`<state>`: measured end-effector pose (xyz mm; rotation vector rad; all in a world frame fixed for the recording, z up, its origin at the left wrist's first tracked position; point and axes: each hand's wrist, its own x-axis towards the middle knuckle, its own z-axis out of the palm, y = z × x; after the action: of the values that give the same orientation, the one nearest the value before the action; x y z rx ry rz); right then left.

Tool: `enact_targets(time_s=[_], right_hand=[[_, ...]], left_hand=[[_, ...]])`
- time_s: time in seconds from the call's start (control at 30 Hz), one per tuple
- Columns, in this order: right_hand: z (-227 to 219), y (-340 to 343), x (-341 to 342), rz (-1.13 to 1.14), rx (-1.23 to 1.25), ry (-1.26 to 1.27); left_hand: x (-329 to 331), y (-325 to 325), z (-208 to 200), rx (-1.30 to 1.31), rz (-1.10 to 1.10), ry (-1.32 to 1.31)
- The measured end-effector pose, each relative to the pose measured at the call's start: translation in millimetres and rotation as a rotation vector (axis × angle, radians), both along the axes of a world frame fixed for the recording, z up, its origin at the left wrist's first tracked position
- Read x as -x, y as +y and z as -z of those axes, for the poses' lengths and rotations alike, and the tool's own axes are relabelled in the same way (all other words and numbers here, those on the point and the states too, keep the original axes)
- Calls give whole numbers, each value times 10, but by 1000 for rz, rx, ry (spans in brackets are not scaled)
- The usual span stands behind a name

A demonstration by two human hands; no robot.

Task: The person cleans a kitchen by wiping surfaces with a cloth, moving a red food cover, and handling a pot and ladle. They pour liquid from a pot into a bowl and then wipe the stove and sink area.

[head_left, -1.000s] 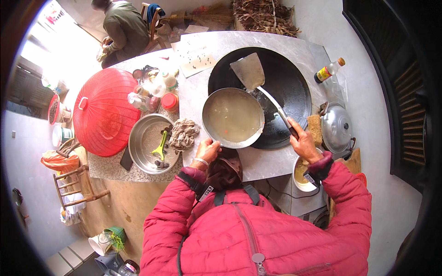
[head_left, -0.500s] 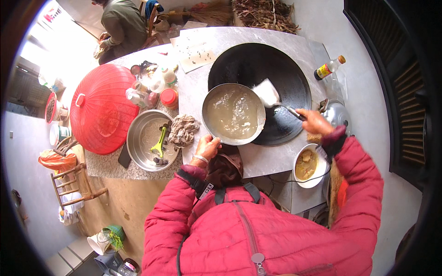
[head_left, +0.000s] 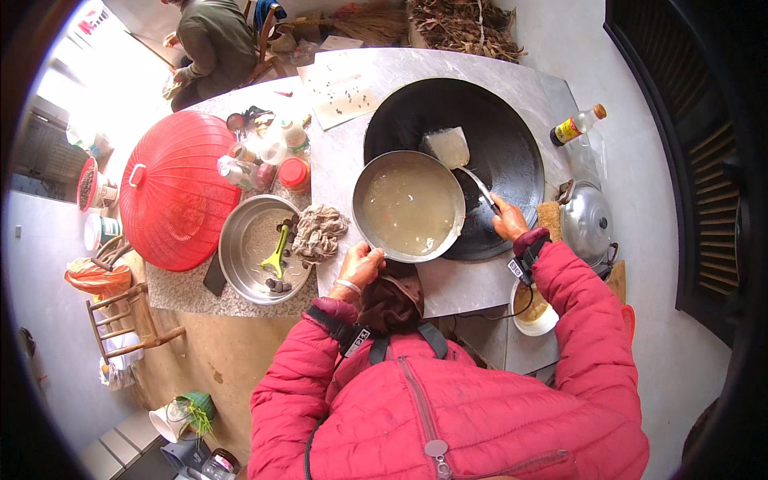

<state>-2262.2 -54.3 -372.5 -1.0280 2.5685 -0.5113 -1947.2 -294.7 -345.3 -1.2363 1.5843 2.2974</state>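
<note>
My left hand is closed on the near-left rim of a round metal basin, which holds cloudy water with small bits floating in it. The basin is over the near-left part of a big black wok set into the counter. In my right hand is the dark handle of a spatula. Its broad metal blade lies over the wok, just beyond the basin's far rim.
To the left are a red mesh food cover, a steel basin with a green peeler and a crumpled rag. On the right are a sauce bottle, a lidded pot and a white bowl. Another person sits beyond the counter.
My right hand has moved left and nearer my body with the spatula, whose blade has swung left toward the basin's far rim. The water looks calmer. The left hand keeps its hold.
</note>
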Motion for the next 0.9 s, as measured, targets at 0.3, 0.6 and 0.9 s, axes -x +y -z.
enact_targets(time_s=[0.3, 0.6, 0.9], right_hand=[[-1170, 162, -606, 34, 165, -20], [-1953, 422, -1113, -112, 207, -40], [-1627, 113, 134, -246, -241, -114]], left_hand=[[28, 10, -74, 17, 7, 3], [27, 18, -93, 38, 6, 19], [9, 0, -57, -4, 10, -13]])
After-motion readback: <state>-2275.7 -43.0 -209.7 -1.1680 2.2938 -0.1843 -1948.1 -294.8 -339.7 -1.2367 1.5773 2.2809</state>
